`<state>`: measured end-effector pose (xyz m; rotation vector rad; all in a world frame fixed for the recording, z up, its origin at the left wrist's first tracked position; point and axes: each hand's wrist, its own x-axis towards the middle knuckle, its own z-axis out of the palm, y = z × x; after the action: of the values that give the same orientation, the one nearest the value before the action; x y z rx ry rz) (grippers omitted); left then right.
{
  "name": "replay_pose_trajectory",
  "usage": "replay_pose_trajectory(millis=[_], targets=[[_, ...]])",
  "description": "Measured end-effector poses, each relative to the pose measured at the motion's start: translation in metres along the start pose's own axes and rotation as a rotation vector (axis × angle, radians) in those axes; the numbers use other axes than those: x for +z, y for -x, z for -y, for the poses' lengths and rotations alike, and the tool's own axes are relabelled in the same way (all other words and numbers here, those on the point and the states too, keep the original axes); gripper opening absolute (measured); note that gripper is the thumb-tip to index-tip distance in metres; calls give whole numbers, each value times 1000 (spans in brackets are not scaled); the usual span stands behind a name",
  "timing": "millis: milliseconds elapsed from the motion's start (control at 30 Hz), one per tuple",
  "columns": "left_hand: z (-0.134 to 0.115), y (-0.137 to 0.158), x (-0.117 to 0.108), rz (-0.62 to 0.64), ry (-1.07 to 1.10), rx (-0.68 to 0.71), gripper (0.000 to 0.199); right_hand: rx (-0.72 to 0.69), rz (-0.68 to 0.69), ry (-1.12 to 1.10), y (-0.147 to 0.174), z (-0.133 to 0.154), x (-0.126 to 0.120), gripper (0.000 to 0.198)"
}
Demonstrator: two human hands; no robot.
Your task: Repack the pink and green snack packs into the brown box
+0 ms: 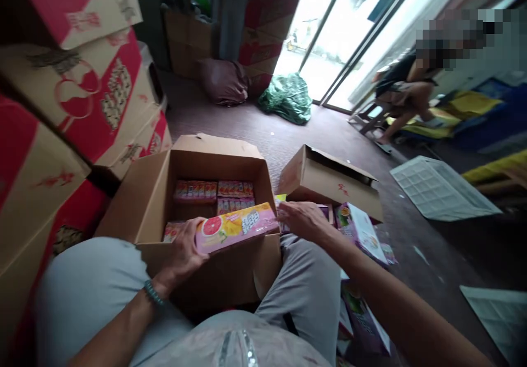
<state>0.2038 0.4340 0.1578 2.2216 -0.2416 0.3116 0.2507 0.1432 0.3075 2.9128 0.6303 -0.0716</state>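
Note:
My left hand (184, 250) grips the left end of a long pink-and-yellow carton (236, 227) printed with a cut grapefruit. The carton is tilted, its right end higher, over the near edge of an open cardboard box (222, 148). At the carton's right end, my right hand (302, 217) has its fingers closed on the end; the fingertips are partly hidden. Rows of similar small cartons (195, 190) lie inside the cardboard box. A small yellow-green piece (280, 198) shows just above my right fingers.
Stacked red-and-tan boxes (99, 89) stand on the left. A second cardboard box (337, 183) and purple-and-white cartons (362, 232) lie to the right. Green (288, 98) and maroon bags (224, 81) rest ahead. Pale crates (440, 188) and a seated person (411, 76) are farther right.

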Motion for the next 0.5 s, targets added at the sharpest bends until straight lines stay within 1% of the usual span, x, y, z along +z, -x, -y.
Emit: replay_pose_trajectory(millis=[33,67,100,133,200,233,300,367,400,467,500], targets=[[3,0,0,1,-4,-1,63,-28,24,-2,-1,11,2,46],[5,0,1,6,-2,-4,64,-78,46,-16,-4,23,5,70],[8,0,2,12,0,-9,65,-131,62,-18,-9,34,10,83],[9,-1,3,14,-1,-18,66,-174,67,-12,-13,43,16,84],[12,-2,5,15,-1,-36,67,-174,26,11,-23,55,26,63],[12,-3,7,14,15,-42,69,-159,4,16,-26,57,29,53],[13,-6,9,19,68,-55,78,-82,-35,26,-28,51,27,43],[15,-10,11,8,88,-67,85,17,-64,46,-22,34,17,44],[17,-12,11,-8,69,-76,84,93,-86,65,-16,21,10,45],[23,-17,8,-46,6,-98,74,233,-130,106,3,-14,1,45],[27,-20,4,-61,-21,-121,68,383,-196,172,14,-36,1,47]])
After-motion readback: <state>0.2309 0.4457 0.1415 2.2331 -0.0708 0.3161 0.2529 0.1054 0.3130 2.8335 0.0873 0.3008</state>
